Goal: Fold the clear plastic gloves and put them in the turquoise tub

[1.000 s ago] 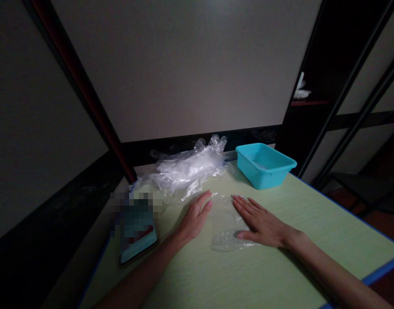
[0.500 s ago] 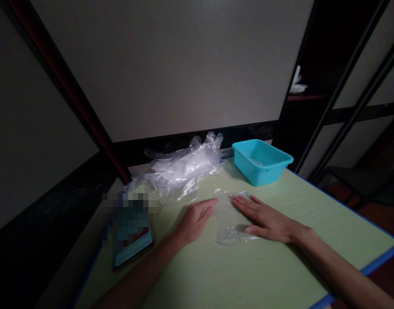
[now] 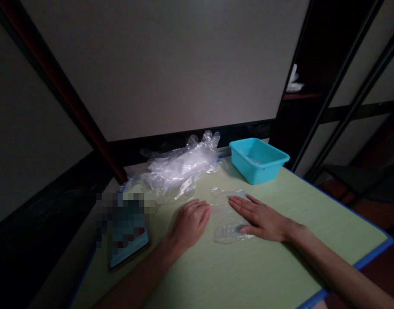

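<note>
A thin clear disposable plastic glove (image 3: 227, 231) lies spread on the table, its outline faint. My right hand (image 3: 263, 219) rests palm down on its right part, fingers stretched out and thumb apart. Just left of the glove, my left hand (image 3: 190, 223) is on the table with its fingers curled together. Its fingertips come close to the glove's left edge; whether they pinch anything is hidden. Behind my hands lies a loose pile of clear plastic gloves (image 3: 180, 165), some finger shapes sticking up at its back.
A turquoise plastic basin (image 3: 264, 174) stands at the back right, with something clear inside. At the left lies a phone-like device (image 3: 129, 253), partly blurred out. The pale green table (image 3: 248, 279) has a blue edge and meets a cabinet panel (image 3: 184, 68) behind.
My left hand has turned more palm down and its fingers have curled in, slightly away from the glove. My right hand stays flat on the glove. The whole view has shifted a little.
</note>
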The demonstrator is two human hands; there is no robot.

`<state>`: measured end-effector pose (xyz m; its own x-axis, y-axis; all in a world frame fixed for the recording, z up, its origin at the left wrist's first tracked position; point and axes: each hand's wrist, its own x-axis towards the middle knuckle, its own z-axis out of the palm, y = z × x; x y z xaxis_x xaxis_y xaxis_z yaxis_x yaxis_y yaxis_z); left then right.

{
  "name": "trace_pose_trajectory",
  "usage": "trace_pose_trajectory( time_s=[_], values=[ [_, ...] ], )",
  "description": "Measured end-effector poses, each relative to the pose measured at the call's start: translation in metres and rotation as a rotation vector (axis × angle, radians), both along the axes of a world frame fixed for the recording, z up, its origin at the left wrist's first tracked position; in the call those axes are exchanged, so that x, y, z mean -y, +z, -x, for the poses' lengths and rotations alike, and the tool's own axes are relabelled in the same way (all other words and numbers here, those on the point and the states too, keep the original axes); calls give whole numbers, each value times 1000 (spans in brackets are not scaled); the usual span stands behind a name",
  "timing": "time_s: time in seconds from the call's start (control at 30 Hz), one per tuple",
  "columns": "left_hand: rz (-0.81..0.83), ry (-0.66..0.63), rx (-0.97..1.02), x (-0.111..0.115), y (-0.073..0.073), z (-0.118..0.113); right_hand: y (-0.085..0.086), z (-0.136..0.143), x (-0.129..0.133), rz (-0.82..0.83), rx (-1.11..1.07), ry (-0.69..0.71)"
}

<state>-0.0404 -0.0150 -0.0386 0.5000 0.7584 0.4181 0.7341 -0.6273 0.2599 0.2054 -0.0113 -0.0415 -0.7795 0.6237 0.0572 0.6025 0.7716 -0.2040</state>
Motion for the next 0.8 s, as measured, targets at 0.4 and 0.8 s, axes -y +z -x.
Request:
trace_pose_trajectory(
  time_s=[0.4,0.8],
  values=[
    [206,-29,450,-7,4,-6,10,-1,2,-26,-197,-89],
    [551,-157,734,-18,-7,-10,22,-25,25,-223,-240,-47]
  ],
)
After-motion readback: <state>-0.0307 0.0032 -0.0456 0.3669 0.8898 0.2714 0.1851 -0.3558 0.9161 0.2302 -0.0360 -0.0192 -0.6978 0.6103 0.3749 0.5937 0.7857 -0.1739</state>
